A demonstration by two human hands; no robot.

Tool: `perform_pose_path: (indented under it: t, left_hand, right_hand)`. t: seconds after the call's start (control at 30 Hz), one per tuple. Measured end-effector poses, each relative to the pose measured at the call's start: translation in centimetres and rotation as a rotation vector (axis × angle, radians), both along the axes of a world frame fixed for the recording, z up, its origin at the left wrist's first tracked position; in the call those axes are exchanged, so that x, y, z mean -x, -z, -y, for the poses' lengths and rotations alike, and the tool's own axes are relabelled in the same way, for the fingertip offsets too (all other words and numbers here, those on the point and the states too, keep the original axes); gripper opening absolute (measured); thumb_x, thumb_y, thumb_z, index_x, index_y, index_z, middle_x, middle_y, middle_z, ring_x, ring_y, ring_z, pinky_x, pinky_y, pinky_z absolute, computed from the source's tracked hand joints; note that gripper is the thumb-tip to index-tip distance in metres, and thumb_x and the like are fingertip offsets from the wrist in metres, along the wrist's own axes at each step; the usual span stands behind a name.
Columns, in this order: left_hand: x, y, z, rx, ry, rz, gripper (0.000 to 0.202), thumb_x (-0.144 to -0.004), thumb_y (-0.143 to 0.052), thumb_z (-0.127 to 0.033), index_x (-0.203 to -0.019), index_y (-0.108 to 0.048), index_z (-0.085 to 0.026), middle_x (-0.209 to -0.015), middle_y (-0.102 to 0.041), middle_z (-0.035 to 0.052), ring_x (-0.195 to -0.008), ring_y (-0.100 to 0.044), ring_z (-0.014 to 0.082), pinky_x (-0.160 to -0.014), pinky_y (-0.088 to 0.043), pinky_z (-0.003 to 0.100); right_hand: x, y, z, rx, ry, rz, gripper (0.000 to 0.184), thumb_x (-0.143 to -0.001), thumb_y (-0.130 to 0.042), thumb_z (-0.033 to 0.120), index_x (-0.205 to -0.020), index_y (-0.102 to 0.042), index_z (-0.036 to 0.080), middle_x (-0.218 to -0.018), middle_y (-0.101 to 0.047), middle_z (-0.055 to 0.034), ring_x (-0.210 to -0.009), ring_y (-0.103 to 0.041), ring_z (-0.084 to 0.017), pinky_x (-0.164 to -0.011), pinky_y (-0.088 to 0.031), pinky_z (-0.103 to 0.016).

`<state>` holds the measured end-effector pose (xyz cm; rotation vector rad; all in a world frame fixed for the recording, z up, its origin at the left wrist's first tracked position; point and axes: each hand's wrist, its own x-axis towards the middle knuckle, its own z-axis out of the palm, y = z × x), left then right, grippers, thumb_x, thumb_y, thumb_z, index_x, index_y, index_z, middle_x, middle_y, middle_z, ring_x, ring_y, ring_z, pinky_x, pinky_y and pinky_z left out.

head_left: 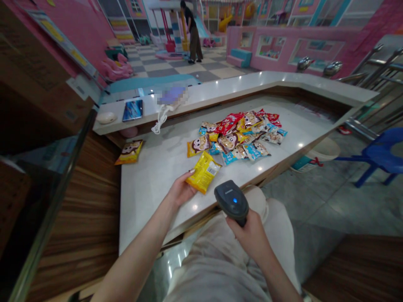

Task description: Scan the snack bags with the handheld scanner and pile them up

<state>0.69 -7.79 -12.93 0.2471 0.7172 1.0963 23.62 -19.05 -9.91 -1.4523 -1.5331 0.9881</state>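
My left hand (182, 188) grips a yellow snack packet (204, 173) by its left edge, with the printed back and barcode facing up. In my right hand (250, 233) is a dark grey barcode scanner (231, 200), its blue light lit and its head close to the packet's lower right. Just beyond the packet lies a heap of snack packets (231, 140) in yellow, red and light blue. One more yellow snack packet (129, 152) lies apart at the counter's left edge.
The white counter (147, 197) has a raised ledge (217, 91) along its back, carrying a phone (132, 110), a white oval object (107, 118) and a white cable (160, 119). On the right stand a bucket (315, 156) and a blue plastic stool (385, 151). A person (192, 33) stands far off in the play area.
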Motion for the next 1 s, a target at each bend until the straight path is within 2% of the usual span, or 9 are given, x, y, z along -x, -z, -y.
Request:
perform_pose_path:
  t: [0.4, 0.73, 0.87, 0.93, 1.0]
  left_hand:
    - [-0.1, -0.1, 0.2, -0.005, -0.008, -0.071, 0.029, -0.086, -0.054, -0.013, -0.113, -0.065, -0.008, -0.098, -0.077, 0.0103, -0.086, -0.074, 0.0202, -0.079, -0.059, 0.031]
    - [0.0, 0.0, 0.2, -0.028, -0.001, -0.099, 0.047, -0.088, -0.056, -0.018, -0.134, -0.056, -0.012, -0.108, -0.076, 0.0101, -0.095, -0.073, 0.0208, -0.088, -0.058, 0.032]
    - [-0.6, -1.5, -0.8, -0.110, -0.059, -0.220, 0.047, -0.087, -0.060, -0.023, -0.134, -0.058, -0.019, -0.115, -0.073, 0.0082, -0.113, -0.068, 0.0261, -0.100, -0.053, 0.038]
    - [-1.3, -2.9, -2.2, -0.250, -0.126, -0.364, 0.048, -0.085, -0.064, -0.027, -0.133, -0.059, -0.021, -0.122, -0.070, 0.0083, -0.123, -0.061, 0.0296, -0.106, -0.048, 0.041]
    - [-2.2, -4.2, -4.0, -0.467, -0.209, -0.603, 0.052, -0.083, -0.068, -0.030, -0.134, -0.058, -0.022, -0.134, -0.064, 0.0080, -0.131, -0.054, 0.0307, -0.113, -0.040, 0.043]
  right_hand:
    - [0.1, -0.2, 0.0, -0.016, -0.004, -0.002, 0.011, -0.078, -0.062, 0.023, -0.080, -0.069, 0.015, -0.072, -0.072, -0.0033, -0.068, -0.064, -0.020, -0.063, -0.048, -0.026]
    - [-0.2, -0.2, 0.1, -0.024, 0.028, 0.014, 0.008, -0.077, -0.063, 0.023, -0.077, -0.067, 0.016, -0.068, -0.070, -0.0018, -0.065, -0.063, -0.020, -0.058, -0.048, -0.025]
    - [-0.7, -0.4, 0.3, 0.017, 0.028, 0.001, 0.009, -0.078, -0.063, 0.024, -0.079, -0.067, 0.017, -0.064, -0.069, -0.0020, -0.066, -0.065, -0.022, -0.054, -0.048, -0.025]
    - [-0.9, -0.4, 0.4, 0.029, 0.029, -0.008, 0.010, -0.078, -0.063, 0.025, -0.081, -0.068, 0.017, -0.058, -0.067, -0.0009, -0.065, -0.066, -0.023, -0.052, -0.048, -0.025]
    - [-1.1, -0.3, 0.4, 0.031, 0.035, -0.012, 0.010, -0.078, -0.064, 0.025, -0.083, -0.069, 0.017, -0.056, -0.065, -0.0004, -0.065, -0.066, -0.023, -0.052, -0.049, -0.025]
